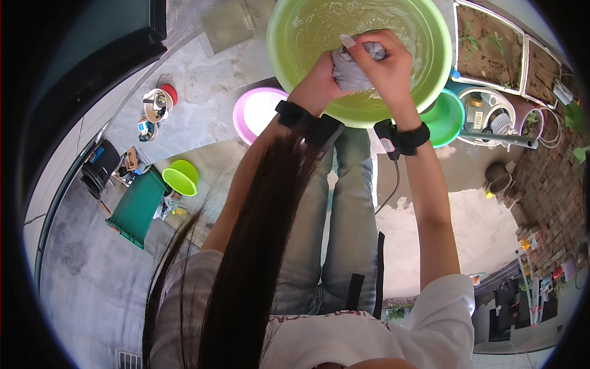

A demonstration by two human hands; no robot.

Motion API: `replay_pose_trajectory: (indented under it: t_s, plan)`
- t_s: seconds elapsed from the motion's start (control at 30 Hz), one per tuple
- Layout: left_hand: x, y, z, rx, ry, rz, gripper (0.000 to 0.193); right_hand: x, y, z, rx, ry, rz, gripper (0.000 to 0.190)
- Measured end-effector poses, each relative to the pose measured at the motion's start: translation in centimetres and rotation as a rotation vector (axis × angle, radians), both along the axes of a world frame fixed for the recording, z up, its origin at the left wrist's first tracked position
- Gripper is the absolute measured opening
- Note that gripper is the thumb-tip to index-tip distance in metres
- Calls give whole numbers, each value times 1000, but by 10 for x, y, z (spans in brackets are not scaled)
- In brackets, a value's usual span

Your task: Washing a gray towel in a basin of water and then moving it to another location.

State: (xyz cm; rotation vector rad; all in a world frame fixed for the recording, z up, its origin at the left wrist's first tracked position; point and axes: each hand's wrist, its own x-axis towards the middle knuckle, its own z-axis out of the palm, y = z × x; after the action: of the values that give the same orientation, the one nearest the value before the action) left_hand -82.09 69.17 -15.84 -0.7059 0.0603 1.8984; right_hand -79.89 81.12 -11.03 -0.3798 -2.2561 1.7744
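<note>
A bunched grey cloth [352, 71] is gathered between my two hands above a large light-green basin [276, 46] of water [322, 27]. My left hand [322, 79] wraps the bundle from its left side, with most of its fingers hidden behind the fabric. From the right, my right hand [395, 60] grips the upper part, its thumb pressed across the folds and its fingers curled over the far side. The cloth appears to be above the water, though its far underside is hidden.
A pink-rimmed basin [244, 115] stands left of the green one, and a bright green basin [449, 122] right. Beyond it is a white tub [495, 99] holding containers and a long handle. Soil beds [488, 50] lie at upper right. A cable [397, 184] hangs from my right wristband.
</note>
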Motion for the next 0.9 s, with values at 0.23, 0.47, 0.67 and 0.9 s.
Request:
replay_pose_trajectory:
  t_s: [0.23, 0.47, 0.67, 0.9]
  plan:
    - [15, -4, -4, 342, -52, 38, 27, 7, -14, 16, 239, 94, 34, 14]
    - [20, -19, 9, 212, 25, -45, 28, 13, -23, 35, 571, 282, 297, 21]
    - [11, -10, -5, 80, 94, -117, 29, 11, -20, 41, 688, 396, 425, 20]
    - [4, 3, -17, -54, 186, -181, 30, -7, -1, 58, 734, 472, 533, 14]
